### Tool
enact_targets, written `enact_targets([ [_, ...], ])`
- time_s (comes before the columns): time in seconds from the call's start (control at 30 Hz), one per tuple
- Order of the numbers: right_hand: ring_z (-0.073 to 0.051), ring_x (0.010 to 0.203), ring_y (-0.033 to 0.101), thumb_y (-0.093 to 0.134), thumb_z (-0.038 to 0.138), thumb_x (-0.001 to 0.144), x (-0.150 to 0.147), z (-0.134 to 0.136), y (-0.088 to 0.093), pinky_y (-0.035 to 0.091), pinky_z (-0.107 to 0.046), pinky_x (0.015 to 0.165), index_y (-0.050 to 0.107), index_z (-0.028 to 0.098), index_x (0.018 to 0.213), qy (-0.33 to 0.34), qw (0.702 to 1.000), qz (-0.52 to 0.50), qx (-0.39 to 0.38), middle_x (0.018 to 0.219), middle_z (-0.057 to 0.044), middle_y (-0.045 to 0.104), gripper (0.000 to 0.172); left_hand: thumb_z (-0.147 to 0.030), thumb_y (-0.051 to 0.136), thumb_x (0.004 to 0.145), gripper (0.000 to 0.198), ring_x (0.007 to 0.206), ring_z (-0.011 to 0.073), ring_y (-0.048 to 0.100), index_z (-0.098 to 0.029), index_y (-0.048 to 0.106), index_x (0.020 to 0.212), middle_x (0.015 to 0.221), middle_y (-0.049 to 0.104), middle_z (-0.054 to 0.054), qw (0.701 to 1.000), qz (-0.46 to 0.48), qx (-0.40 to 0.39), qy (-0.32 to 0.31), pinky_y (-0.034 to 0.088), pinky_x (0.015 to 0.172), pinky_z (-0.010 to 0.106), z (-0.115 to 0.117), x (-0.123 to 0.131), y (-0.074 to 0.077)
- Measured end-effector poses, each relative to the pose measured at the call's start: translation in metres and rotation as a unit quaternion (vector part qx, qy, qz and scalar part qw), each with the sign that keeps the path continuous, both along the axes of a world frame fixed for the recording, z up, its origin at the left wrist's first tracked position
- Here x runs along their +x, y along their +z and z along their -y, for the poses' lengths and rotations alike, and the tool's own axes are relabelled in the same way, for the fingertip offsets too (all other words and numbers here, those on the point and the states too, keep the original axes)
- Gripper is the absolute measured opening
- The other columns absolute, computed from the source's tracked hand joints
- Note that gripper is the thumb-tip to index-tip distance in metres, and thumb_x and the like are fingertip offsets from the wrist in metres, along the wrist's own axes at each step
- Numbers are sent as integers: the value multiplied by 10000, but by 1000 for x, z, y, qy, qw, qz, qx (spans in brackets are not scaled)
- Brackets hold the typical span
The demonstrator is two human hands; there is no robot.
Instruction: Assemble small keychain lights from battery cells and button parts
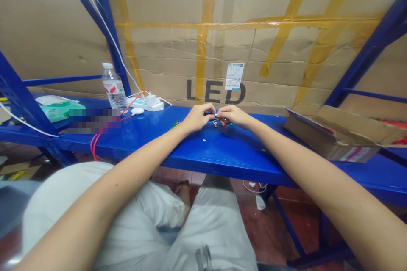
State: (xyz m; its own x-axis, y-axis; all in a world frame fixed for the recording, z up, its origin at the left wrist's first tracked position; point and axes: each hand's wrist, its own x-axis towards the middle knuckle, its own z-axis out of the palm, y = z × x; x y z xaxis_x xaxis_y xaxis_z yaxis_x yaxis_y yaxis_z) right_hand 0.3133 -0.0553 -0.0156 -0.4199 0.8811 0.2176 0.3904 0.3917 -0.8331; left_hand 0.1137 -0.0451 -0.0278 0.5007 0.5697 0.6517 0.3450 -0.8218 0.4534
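Both my arms reach out over a blue metal shelf (203, 148). My left hand (197, 117) and my right hand (232, 115) meet at the far middle of the shelf, fingers pinched together on a small cluster of tiny metal and dark parts (216, 120). The parts are too small to name. A small green piece (174, 125) lies on the shelf just left of my left hand. A tiny pale dot (205, 139) lies on the shelf in front of my hands.
A taped cardboard sheet (254, 46) marked LED stands behind the shelf. A water bottle (113, 87), a white power strip (146, 102) with red wires, and a teal packet (62, 110) sit at the left. An open cardboard box (343, 135) lies at the right. Blue rack posts stand on both sides.
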Motion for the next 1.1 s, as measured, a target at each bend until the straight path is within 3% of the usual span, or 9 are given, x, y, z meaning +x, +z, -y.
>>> enact_targets([
  [0.13,-123,454,538,621,267,781,0,1,2,393,-249,488,601,169,656,-5,1000,-8,9,495,11,576,160,-214,617,851,79,893,182,647,-173,638,914,948,722,38,1000,-4,7,7,488,840,308,1,3,-1],
  [0.3,-128,482,548,632,293,804,0,2,6,424,-250,505,580,173,630,-10,999,29,40,507,-6,596,217,-187,470,931,152,908,193,650,-172,621,949,947,714,59,999,-25,1,29,490,847,328,0,4,-4],
  [0.57,-115,502,530,593,351,835,2,1,5,403,-243,516,612,162,645,15,985,110,135,553,-1,620,269,-190,579,848,49,772,165,623,-162,618,851,842,696,32,999,4,-34,5,474,722,291,-3,2,-4],
  [0.7,-123,490,530,613,322,824,1,6,9,407,-252,516,600,167,636,9,992,81,91,516,3,590,244,-199,582,844,54,788,165,617,-163,600,807,822,691,28,1000,13,-7,2,470,744,291,1,3,-3],
  [0.93,-114,438,478,657,263,766,2,4,5,416,-265,486,596,172,657,34,996,-59,-55,482,16,526,155,-149,539,848,59,798,170,609,-169,585,817,850,683,50,998,-11,68,7,458,754,294,7,5,-1],
  [1.1,-113,437,482,666,260,757,0,4,6,422,-268,488,601,166,657,36,995,-68,-59,492,13,530,151,-165,514,882,81,802,181,617,-171,581,835,859,685,60,996,-17,82,24,457,750,303,11,5,0],
])
